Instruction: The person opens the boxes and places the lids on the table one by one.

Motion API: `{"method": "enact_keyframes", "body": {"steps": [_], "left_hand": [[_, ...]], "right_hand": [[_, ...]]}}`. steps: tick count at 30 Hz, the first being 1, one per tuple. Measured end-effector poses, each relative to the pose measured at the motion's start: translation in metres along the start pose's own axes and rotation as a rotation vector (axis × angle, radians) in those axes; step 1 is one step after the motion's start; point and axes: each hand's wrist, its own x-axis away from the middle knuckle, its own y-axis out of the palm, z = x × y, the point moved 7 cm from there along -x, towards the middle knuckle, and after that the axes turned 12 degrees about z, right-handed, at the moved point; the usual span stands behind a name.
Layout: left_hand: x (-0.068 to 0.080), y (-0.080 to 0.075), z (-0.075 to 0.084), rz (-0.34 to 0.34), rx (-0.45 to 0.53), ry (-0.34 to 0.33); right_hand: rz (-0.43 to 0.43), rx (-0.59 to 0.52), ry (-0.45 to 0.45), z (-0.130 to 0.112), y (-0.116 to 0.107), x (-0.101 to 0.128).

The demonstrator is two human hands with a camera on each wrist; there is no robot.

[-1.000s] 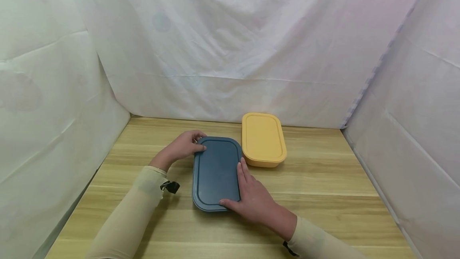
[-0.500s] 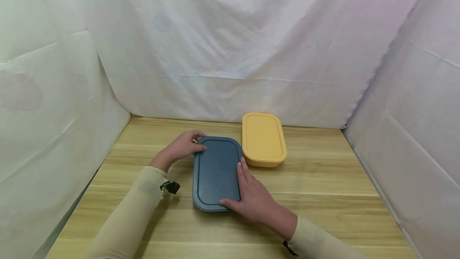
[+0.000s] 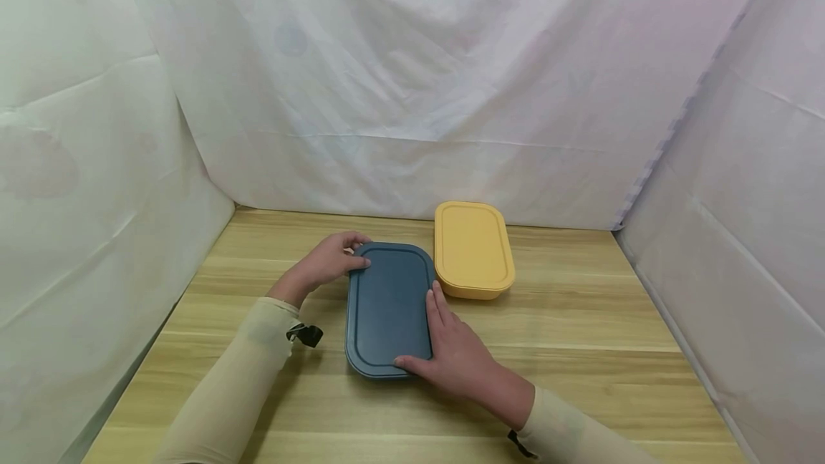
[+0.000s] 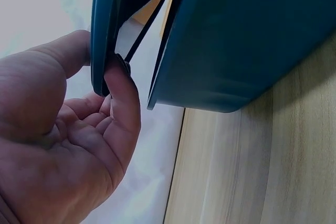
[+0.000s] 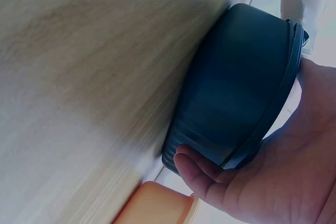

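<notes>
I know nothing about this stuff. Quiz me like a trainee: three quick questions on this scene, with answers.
1. Fill in: farther back than the right hand sits a second box, coloured ____.
2. Which hand pinches the blue lid: A) right, B) left, C) neither?
3. True or false: that lid lies flush all round.

Key
1. yellow
2. B, the left hand
3. False; the left wrist view shows a gap between lid and blue box.
</notes>
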Motion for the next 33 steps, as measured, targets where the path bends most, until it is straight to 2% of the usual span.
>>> {"method": "enact_keyframes", "body": {"steps": [17, 24, 33], "left_hand": [[-0.0011, 0.0005, -0.0027, -0.039, 0.116, -0.017], [0.0004, -0.0007, -0.0012, -0.037, 0.118, -0.005], [-0.0007, -0.0009, -0.0024, -0.039, 0.151, -0.033]], "right_hand": [[0.006, -0.006, -0.009, -0.0007, -0.0018, -0.0008], [0.011, -0.004, -0.012, -0.0016, -0.0036, -0.0004], [0.017, 0.000, -0.014, -0.0021, -0.0053, 0.0002]]}}
